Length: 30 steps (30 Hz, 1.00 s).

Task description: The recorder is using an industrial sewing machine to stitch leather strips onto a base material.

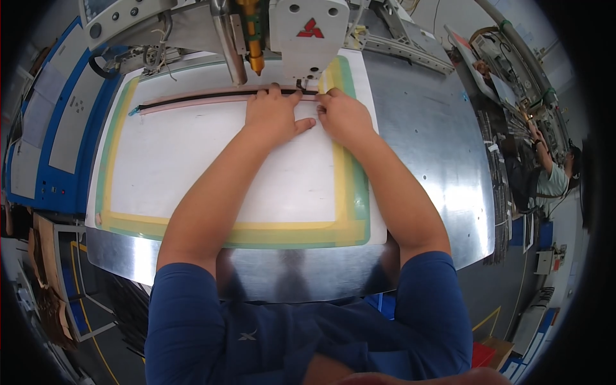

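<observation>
A long black strip [192,99] with pink edging lies crosswise near the back of a white board [224,173] bordered by yellow and green tape. Its left end has a small teal piece [135,111]. My left hand [273,115] rests on the strip with fingers spread and thumb out to the right. Just right of it, my right hand [343,119] has curled fingers gripping the strip near the board's taped right edge; some fingertips are hidden. Above both hands hangs a white machine head [309,38], beside a brass nozzle [255,61] and a steel cylinder [228,45].
The board sits on a metal table [436,179]. A blue and white cabinet [45,147] stands left, a wooden-and-metal rack [64,289] below it. At right are dark stacked strips [491,147], machinery and a co-worker [552,173]. A red object [481,353] sits lower right.
</observation>
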{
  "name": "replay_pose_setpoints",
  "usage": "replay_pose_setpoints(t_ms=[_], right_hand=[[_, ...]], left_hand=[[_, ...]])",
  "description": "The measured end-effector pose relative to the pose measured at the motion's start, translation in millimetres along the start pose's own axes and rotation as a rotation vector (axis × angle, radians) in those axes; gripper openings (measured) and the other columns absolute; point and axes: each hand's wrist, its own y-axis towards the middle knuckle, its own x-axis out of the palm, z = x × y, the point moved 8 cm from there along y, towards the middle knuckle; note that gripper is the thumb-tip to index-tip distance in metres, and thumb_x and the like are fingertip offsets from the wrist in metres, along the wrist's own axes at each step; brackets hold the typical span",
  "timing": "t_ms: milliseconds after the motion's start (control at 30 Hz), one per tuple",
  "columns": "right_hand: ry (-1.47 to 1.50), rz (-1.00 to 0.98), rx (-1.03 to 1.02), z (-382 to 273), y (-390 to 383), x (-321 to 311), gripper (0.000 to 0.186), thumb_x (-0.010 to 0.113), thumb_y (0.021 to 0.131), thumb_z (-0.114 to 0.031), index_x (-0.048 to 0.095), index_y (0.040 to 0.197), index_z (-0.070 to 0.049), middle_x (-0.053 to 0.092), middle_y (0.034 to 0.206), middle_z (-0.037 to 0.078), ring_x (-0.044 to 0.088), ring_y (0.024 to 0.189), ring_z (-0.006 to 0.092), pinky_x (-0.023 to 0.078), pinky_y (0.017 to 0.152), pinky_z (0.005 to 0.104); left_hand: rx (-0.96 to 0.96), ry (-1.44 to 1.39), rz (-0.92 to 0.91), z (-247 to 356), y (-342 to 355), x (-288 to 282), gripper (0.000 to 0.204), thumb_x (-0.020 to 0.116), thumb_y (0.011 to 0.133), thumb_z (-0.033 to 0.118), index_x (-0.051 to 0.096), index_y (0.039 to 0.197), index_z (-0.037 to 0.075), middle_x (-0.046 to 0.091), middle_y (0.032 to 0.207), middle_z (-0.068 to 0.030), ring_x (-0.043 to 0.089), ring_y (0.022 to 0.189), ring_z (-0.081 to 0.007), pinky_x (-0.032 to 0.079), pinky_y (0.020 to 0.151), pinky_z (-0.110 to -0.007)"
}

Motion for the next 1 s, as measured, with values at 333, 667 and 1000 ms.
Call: replay_pose_setpoints(t_ms=[333, 667, 1000], right_hand=[[0.016, -0.010, -0.032, -17.6, 3.4, 11.8, 0.041, 0.063, 0.093, -0.015, 0.067, 0.135, -0.015, 0.066, 0.119, 0.010, 0.071, 0.103, 0.0322, 0.060, 0.086, 0.0445], [-0.075, -0.090, -0.021, -30.2, 13.1, 15.6, 0.050, 0.061, 0.096, -0.016, 0.060, 0.146, -0.018, 0.059, 0.133, 0.014, 0.072, 0.105, 0.0364, 0.060, 0.089, 0.0458], [-0.056, -0.107, 0.053, 3.3, 8.5, 7.6, 0.047, 0.056, 0.098, -0.015, 0.062, 0.144, -0.017, 0.060, 0.133, 0.014, 0.069, 0.111, 0.0368, 0.057, 0.095, 0.0473]], left_hand=[[-0.030, -0.013, -0.013, -14.7, 3.6, 4.1, 0.076, 0.071, 0.087, 0.067, 0.064, 0.145, 0.018, 0.060, 0.138, -0.0207, 0.061, 0.128, -0.0373, 0.046, 0.106, -0.050], [0.029, -0.071, 0.038, -40.1, -19.2, 6.0, 0.075, 0.067, 0.090, 0.066, 0.062, 0.145, 0.016, 0.056, 0.146, -0.0158, 0.057, 0.134, -0.0322, 0.042, 0.110, -0.052], [-0.222, 0.062, 0.037, -205.9, -67.8, -23.5, 0.063, 0.062, 0.100, 0.051, 0.060, 0.142, 0.005, 0.058, 0.147, -0.0171, 0.056, 0.136, -0.0345, 0.043, 0.110, -0.053]])
